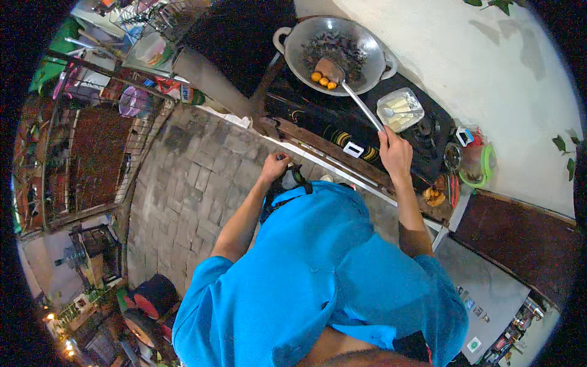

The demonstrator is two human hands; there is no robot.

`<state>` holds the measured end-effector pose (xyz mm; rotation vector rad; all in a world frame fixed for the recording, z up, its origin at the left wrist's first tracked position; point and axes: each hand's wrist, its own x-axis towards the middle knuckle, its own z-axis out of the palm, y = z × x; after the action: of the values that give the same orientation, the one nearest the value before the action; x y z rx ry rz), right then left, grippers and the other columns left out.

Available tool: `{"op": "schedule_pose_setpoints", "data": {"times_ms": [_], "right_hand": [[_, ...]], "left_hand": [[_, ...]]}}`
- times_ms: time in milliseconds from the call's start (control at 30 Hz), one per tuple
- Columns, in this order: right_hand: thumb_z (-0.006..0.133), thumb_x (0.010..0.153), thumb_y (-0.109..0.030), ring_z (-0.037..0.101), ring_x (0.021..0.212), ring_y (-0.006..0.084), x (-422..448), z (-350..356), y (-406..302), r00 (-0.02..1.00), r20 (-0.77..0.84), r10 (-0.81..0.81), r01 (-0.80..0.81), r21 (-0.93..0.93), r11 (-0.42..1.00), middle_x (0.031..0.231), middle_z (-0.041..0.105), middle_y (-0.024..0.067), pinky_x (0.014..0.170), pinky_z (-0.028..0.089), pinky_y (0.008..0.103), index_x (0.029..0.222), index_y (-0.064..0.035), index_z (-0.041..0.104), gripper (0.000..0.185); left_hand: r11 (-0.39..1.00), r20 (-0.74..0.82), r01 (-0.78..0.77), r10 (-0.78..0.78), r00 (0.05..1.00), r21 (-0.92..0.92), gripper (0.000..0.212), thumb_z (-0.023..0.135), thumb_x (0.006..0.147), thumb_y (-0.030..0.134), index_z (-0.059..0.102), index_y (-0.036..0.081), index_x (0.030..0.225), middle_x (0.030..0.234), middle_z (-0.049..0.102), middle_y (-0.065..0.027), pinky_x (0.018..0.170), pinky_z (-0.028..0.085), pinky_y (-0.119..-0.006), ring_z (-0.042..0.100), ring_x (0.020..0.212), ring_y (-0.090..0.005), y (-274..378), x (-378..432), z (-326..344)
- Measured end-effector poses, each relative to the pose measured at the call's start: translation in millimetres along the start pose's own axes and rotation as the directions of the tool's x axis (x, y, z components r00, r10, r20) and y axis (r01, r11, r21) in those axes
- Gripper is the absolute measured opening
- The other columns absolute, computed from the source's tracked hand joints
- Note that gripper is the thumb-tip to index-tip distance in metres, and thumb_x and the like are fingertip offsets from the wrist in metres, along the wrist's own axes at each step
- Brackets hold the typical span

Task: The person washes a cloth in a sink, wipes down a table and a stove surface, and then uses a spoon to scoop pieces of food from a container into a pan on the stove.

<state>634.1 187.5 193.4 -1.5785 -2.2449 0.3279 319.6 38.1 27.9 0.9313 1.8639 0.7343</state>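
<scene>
In my right hand [395, 153] is the long metal handle of a cooking spatula [362, 102]. Its broad blade rests inside a large metal wok [373, 50] beside several round orange-yellow pieces [324, 81]. Dark, crumbly bits [335, 46] lie over the wok's bottom. The wok stands on a black stove [286, 98]. Right of the spatula handle is a clear plastic tub [400, 110] with pale yellow blocks and a spoon. My left hand [275, 166] is curled near my waist, around the end of something dark that I cannot make out.
A jar with a green rim [477, 165] and a red-lidded container stand right of the stove, by the wall. A wire rack [96, 69] with a purple basket [134, 101] is at the left. Grey paving [197, 183] lies below, and a grey refrigerator-like cabinet [481, 284] at lower right.
</scene>
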Motion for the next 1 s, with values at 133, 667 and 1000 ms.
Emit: {"op": "schedule_pose_setpoints", "data": {"times_ms": [133,667,1000], "right_hand": [[0.054,0.093,-0.029,0.066,0.074,0.0391,1.8,4.4,-8.0,0.999,-0.032,-0.008,0.008,-0.001,1.0,0.086,0.067,0.0229,0.067,0.053,0.0463,0.107,-0.0007,0.066,0.034],[0.053,0.093,-0.035,0.066,0.07,0.0386,-3.6,9.4,-25.6,0.994,-0.012,0.107,-0.107,-0.079,0.991,0.078,0.067,0.0204,0.065,0.052,0.0481,0.108,-0.0059,0.067,0.036],[0.053,0.093,-0.035,0.066,0.07,0.0383,-5.2,9.7,-21.6,0.993,0.001,0.122,-0.121,-0.097,0.988,0.078,0.067,0.0209,0.064,0.052,0.0481,0.108,-0.0071,0.068,0.035]], "left_hand": [[0.971,-0.067,-0.134,0.149,0.987,0.196,0.046,0.062,0.08,0.044,0.07,0.002,0.096,0.087,0.068,-0.0248,0.078,0.052,-0.043,0.066,0.086,-0.0379,-4.7,35.4,6.1],[0.81,-0.004,-0.201,0.244,0.97,0.551,0.04,0.054,0.086,0.036,0.066,-0.001,0.08,0.085,0.066,-0.0254,0.075,0.054,-0.051,0.065,0.081,-0.0437,71.7,92.7,6.0],[0.788,-0.004,-0.256,0.312,0.95,0.56,0.038,0.053,0.087,0.034,0.067,0.0,0.081,0.085,0.067,-0.0252,0.074,0.054,-0.049,0.066,0.08,-0.0425,70.7,90.6,9.2]]}}
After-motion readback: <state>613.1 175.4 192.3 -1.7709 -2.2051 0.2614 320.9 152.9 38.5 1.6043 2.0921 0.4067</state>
